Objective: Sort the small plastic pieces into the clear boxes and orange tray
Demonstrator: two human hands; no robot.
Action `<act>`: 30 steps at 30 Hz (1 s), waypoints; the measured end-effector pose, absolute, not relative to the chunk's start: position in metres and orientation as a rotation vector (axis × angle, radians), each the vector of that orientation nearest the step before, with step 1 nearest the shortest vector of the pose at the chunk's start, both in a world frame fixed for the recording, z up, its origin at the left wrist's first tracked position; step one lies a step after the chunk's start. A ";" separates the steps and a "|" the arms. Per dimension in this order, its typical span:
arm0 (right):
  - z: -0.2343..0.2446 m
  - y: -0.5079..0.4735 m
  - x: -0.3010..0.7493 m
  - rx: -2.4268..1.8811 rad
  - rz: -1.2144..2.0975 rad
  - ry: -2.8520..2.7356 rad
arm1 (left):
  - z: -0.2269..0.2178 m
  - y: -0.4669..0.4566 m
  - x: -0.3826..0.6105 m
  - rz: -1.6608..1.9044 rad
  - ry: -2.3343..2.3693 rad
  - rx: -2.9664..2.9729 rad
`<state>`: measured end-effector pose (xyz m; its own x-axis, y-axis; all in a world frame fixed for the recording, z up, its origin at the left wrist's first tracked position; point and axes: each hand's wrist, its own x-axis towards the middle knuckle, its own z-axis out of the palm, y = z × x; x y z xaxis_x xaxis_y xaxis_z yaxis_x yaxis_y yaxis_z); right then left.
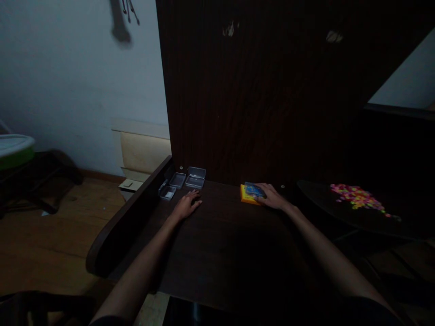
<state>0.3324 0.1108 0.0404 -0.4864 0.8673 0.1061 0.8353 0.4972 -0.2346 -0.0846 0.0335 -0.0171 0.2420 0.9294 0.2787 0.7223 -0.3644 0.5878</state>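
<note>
Reaching over dark desk (207,240): both hands (186,206) | pale wall (78,81) | wooden floor (57,235)

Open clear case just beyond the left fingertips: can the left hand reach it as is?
Likely yes: the left hand rests on the dark surface just short of the clear case, nothing visible between.

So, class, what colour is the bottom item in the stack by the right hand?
The bottom item is yellow-orange, clearest in the head view.
</note>
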 end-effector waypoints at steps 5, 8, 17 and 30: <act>0.040 0.119 0.330 -1.463 0.197 -2.507 | -0.019 0.032 -0.084 0.925 1.530 2.161; 0.042 0.121 0.327 -1.480 0.230 -2.476 | -0.018 0.031 -0.084 0.952 1.542 2.152; 0.055 0.110 0.309 -1.541 0.209 -2.421 | -0.008 0.020 -0.078 1.008 1.580 2.177; 0.041 0.006 0.215 -0.953 0.425 -2.745 | -0.002 -0.047 -0.021 0.988 1.289 2.172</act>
<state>0.2146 0.0062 0.0410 -0.7707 0.6297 0.0976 0.5706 0.7502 -0.3341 -0.0206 -0.0468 -0.0018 0.3154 0.8783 0.3593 0.5748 -0.4781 0.6641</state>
